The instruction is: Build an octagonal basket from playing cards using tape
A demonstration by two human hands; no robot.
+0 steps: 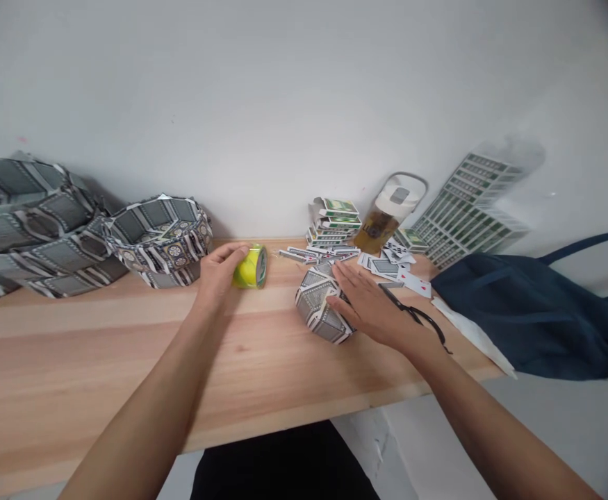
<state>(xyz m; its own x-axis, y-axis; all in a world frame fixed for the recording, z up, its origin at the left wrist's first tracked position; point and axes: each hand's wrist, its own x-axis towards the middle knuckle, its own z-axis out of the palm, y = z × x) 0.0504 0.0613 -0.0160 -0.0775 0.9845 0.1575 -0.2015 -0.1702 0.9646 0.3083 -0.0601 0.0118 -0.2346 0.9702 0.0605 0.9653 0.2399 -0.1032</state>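
A roll of yellow-green tape [250,267] stands on its edge on the wooden table, and my left hand [220,272] has its fingers closed on the roll's left side. Right of it, my right hand [362,298] lies with spread fingers over a small rounded piece folded from grey-patterned cards [318,305]. Its thumb and fingertips touch the piece's upper right part, which they partly hide. Black-handled scissors [423,321] lie beside the right wrist, their blades partly covered by the hand.
Card baskets [160,239] stand at the left. Behind my right hand are stacked card boxes [333,226], loose playing cards [384,267] and a bottle [385,217]. Wrapped card packs [470,205] lean on the wall beside a dark blue bag [533,316] and white paper [473,335].
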